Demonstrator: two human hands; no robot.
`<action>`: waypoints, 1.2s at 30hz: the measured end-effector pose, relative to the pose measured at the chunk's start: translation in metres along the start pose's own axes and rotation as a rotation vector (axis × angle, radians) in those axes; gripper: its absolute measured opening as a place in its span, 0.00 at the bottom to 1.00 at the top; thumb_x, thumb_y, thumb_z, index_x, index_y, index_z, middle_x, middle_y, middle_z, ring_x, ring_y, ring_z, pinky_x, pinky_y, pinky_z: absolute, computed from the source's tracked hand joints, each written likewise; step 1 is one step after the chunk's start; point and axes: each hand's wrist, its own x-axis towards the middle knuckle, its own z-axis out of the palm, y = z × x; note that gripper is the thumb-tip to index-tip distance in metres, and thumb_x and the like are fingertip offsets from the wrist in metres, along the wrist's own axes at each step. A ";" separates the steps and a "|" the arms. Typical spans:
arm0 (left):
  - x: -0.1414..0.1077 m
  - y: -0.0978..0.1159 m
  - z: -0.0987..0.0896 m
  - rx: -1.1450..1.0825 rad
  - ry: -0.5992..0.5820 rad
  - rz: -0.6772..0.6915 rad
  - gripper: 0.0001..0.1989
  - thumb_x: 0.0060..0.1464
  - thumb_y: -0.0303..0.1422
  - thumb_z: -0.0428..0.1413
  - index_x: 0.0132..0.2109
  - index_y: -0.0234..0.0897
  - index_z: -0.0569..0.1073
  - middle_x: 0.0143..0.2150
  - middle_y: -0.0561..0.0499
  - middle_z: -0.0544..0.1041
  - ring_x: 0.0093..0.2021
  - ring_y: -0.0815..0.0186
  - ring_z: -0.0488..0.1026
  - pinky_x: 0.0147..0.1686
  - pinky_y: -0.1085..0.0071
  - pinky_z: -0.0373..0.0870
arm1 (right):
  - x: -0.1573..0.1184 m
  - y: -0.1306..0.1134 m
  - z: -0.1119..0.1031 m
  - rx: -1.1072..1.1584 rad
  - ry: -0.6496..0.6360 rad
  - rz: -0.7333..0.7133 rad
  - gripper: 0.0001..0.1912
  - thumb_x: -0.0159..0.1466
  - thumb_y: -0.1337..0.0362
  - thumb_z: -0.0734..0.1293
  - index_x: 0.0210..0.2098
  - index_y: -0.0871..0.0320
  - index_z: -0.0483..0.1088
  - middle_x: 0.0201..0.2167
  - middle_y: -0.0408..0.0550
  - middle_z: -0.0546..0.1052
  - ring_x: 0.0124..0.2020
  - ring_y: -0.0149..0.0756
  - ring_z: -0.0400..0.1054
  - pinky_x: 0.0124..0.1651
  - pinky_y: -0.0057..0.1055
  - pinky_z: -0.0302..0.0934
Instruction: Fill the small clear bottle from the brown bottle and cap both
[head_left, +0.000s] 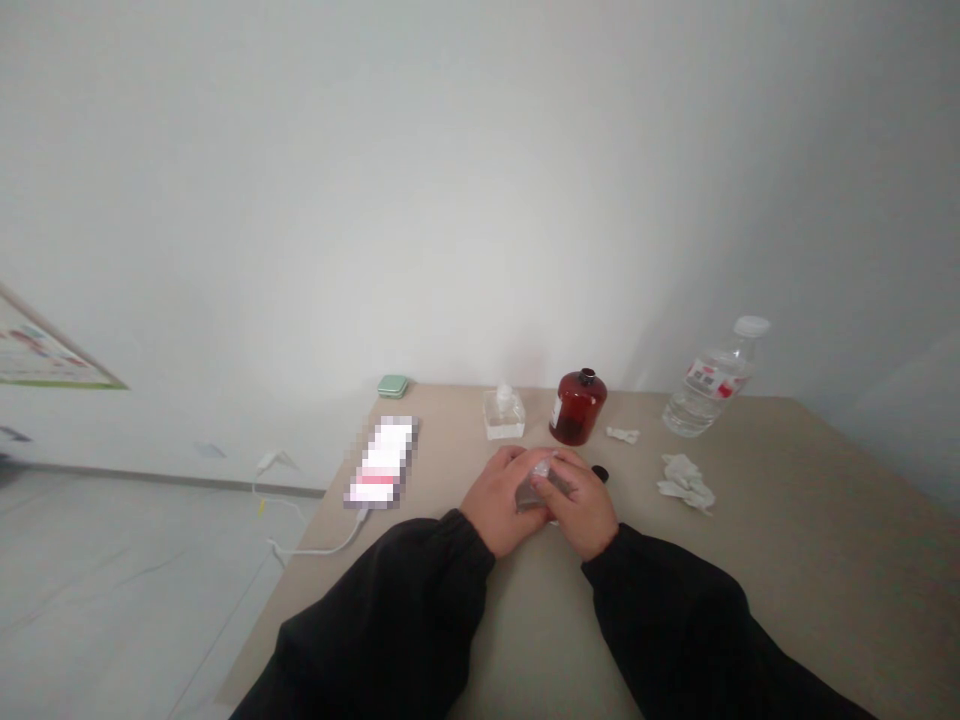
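Observation:
My left hand (496, 502) and my right hand (591, 508) are wrapped round a small clear glass bottle (529, 497) low over the table. The right thumb lies across its front. A clear rounded piece shows at the bottle's top, and my fingers hide much of the rest. Just behind my hands stands a similar square glass bottle (505, 415) with a rounded clear top. To its right is a dark red-brown bottle (578, 408) with an uncapped neck and a pale label. A black cap (600, 473) lies beside my right hand, partly hidden.
A phone (384, 462) with a white cable (330, 551) lies at the left table edge, and a small green case (392, 386) behind it. Crumpled tissues (685, 484) and a smaller wad (622, 435) lie right. A plastic water bottle (716, 380) stands near the wall.

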 end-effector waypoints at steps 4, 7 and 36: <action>0.000 -0.002 0.001 0.003 -0.006 -0.023 0.36 0.44 0.24 0.63 0.61 0.44 0.65 0.54 0.47 0.68 0.54 0.57 0.66 0.59 0.57 0.64 | -0.001 -0.002 0.001 0.035 0.036 -0.024 0.09 0.62 0.61 0.65 0.38 0.56 0.77 0.41 0.52 0.75 0.45 0.44 0.71 0.50 0.41 0.66; -0.001 -0.004 0.001 0.007 -0.005 -0.018 0.36 0.44 0.25 0.63 0.62 0.44 0.64 0.54 0.47 0.68 0.54 0.57 0.66 0.59 0.57 0.64 | -0.001 -0.003 0.001 0.055 0.036 -0.026 0.10 0.62 0.61 0.65 0.39 0.55 0.77 0.42 0.52 0.76 0.46 0.44 0.70 0.51 0.42 0.65; -0.002 -0.005 0.001 0.004 0.007 0.009 0.35 0.45 0.27 0.65 0.61 0.43 0.65 0.54 0.46 0.69 0.54 0.57 0.66 0.58 0.58 0.65 | 0.001 -0.003 -0.002 0.104 -0.011 -0.028 0.09 0.62 0.61 0.64 0.34 0.56 0.75 0.37 0.50 0.76 0.41 0.43 0.71 0.48 0.40 0.66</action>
